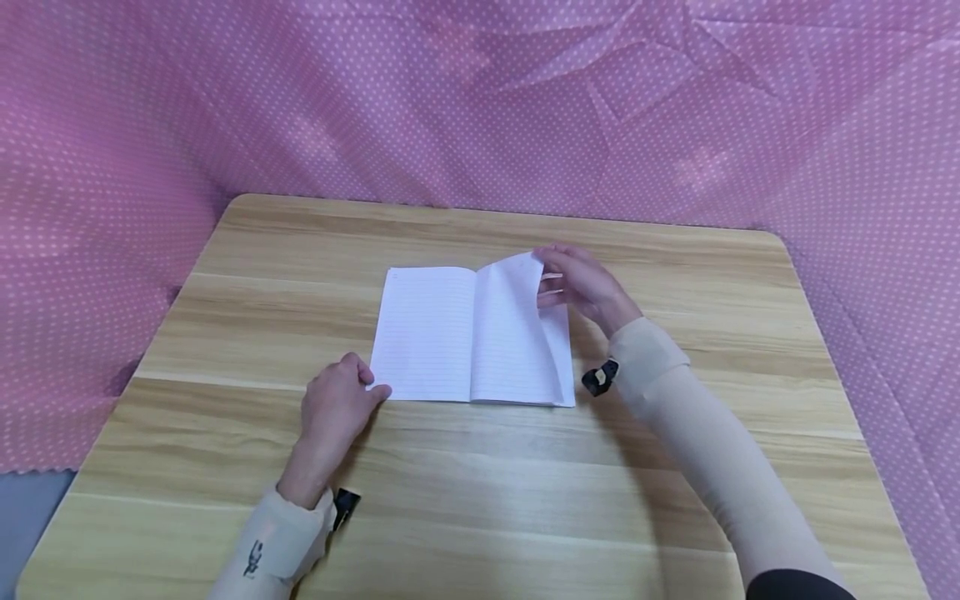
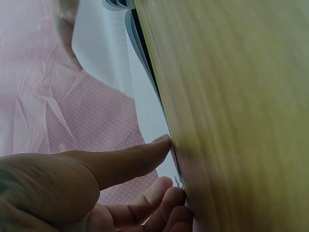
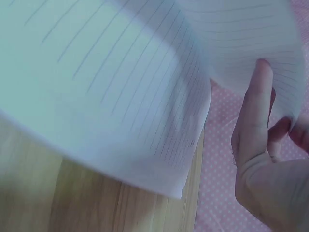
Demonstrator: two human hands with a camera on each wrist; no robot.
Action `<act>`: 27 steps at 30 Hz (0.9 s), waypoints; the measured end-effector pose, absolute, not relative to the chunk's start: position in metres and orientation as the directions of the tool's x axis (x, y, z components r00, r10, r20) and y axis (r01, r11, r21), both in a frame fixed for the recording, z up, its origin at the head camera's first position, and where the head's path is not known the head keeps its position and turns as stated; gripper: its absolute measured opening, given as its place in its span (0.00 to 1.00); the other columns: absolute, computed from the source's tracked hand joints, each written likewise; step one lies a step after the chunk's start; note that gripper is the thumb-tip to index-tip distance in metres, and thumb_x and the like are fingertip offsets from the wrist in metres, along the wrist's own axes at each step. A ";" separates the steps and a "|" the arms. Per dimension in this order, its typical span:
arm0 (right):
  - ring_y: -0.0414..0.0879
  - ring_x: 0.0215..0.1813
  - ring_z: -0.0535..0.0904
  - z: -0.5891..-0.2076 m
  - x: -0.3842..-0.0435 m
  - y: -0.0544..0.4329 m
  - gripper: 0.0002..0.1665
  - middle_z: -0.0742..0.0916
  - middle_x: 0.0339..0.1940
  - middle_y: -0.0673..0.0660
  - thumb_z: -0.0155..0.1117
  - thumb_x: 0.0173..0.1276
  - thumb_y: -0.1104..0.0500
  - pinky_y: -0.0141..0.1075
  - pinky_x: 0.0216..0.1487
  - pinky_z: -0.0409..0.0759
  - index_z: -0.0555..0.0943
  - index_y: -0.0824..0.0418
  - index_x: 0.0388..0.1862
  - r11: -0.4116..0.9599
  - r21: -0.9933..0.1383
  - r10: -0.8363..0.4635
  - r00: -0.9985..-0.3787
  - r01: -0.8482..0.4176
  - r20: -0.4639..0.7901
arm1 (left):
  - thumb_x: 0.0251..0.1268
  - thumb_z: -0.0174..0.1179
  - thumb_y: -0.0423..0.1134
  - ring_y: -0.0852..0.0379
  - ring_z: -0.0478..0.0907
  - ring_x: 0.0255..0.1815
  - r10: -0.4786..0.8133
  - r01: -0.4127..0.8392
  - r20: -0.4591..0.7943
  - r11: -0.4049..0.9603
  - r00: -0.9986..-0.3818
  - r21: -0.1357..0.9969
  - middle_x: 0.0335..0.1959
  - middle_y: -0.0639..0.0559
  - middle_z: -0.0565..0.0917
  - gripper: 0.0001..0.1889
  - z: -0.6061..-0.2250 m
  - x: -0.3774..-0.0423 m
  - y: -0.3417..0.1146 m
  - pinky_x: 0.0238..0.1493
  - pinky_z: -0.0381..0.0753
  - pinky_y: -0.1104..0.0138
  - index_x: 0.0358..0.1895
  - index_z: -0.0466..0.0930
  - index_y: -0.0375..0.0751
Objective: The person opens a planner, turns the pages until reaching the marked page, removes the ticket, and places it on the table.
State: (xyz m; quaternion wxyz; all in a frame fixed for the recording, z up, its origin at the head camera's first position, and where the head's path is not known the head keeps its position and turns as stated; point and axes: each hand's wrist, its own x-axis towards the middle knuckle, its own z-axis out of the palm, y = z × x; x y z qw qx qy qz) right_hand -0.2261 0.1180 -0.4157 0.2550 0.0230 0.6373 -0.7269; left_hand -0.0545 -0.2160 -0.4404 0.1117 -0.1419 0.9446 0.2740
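Observation:
An open notebook with lined white pages lies on the wooden table. My left hand holds its near left corner. In the left wrist view the left thumb presses on the corner, while the other fingers curl by the edge. At the far right corner, my right hand pinches a raised page. This page bends up off the right side, and part of the lined sheet beneath shows in the right wrist view. The right thumb lies along the raised page.
The light wooden table has rounded far corners. A pink cloth with white dots hangs behind it and along both sides. Small black devices are strapped at both wrists, over beige sleeves.

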 end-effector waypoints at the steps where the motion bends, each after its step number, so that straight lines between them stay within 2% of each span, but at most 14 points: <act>1: 0.48 0.35 0.86 -0.416 -0.226 0.117 0.09 0.86 0.40 0.56 0.54 0.90 0.57 0.39 0.37 0.89 0.76 0.62 0.52 -0.086 -0.907 -0.353 -0.864 0.411 -0.358 | 0.71 0.75 0.39 0.41 0.78 0.38 -0.206 -0.327 -0.286 0.811 -0.936 0.485 0.38 0.40 0.83 0.14 -0.441 -0.055 -0.216 0.40 0.74 0.53 0.44 0.80 0.34; 5: 0.51 0.36 0.89 -0.414 -0.225 0.112 0.11 0.89 0.40 0.57 0.49 0.92 0.58 0.39 0.39 0.89 0.76 0.64 0.54 -0.197 -0.871 -0.375 -0.855 0.450 -0.357 | 0.71 0.75 0.39 0.41 0.78 0.38 -0.206 -0.323 -0.280 0.812 -0.938 0.485 0.38 0.40 0.83 0.14 -0.441 -0.054 -0.216 0.40 0.74 0.53 0.43 0.80 0.34; 9: 0.53 0.35 0.91 -0.411 -0.222 0.106 0.13 0.89 0.39 0.61 0.48 0.91 0.60 0.42 0.43 0.91 0.78 0.65 0.51 -0.304 -0.829 -0.365 -0.862 0.469 -0.353 | 0.70 0.75 0.39 0.41 0.78 0.38 -0.202 -0.315 -0.272 0.817 -0.941 0.483 0.37 0.40 0.83 0.14 -0.442 -0.054 -0.217 0.40 0.75 0.52 0.43 0.80 0.34; 13: 0.56 0.40 0.92 -0.410 -0.218 0.099 0.15 0.90 0.42 0.63 0.48 0.92 0.60 0.45 0.47 0.91 0.80 0.66 0.50 -0.364 -0.808 -0.368 -0.868 0.464 -0.332 | 0.70 0.76 0.39 0.41 0.78 0.38 -0.204 -0.314 -0.266 0.816 -0.942 0.486 0.37 0.40 0.83 0.14 -0.442 -0.055 -0.217 0.40 0.75 0.52 0.42 0.80 0.34; 16: 0.57 0.43 0.92 -0.411 -0.217 0.096 0.15 0.90 0.43 0.63 0.47 0.92 0.61 0.45 0.49 0.90 0.81 0.66 0.51 -0.375 -0.811 -0.378 -0.873 0.448 -0.308 | 0.70 0.76 0.39 0.41 0.78 0.38 -0.207 -0.319 -0.269 0.812 -0.941 0.488 0.37 0.40 0.83 0.14 -0.442 -0.055 -0.217 0.40 0.75 0.52 0.42 0.80 0.34; 21: 0.54 0.42 0.91 -0.413 -0.216 0.090 0.12 0.90 0.43 0.61 0.48 0.91 0.62 0.44 0.49 0.90 0.79 0.65 0.52 -0.357 -0.844 -0.350 -0.895 0.400 -0.276 | 0.71 0.75 0.38 0.41 0.78 0.38 -0.211 -0.326 -0.275 0.807 -0.938 0.493 0.37 0.40 0.83 0.13 -0.441 -0.055 -0.215 0.41 0.75 0.52 0.43 0.80 0.34; 27: 0.51 0.38 0.91 -0.415 -0.213 0.080 0.07 0.88 0.43 0.61 0.54 0.89 0.63 0.43 0.48 0.90 0.79 0.65 0.51 -0.250 -0.925 -0.279 -0.936 0.287 -0.215 | 0.70 0.75 0.36 0.41 0.79 0.36 -0.199 -0.297 -0.240 0.814 -0.950 0.499 0.35 0.41 0.83 0.12 -0.441 -0.054 -0.212 0.40 0.75 0.52 0.41 0.80 0.35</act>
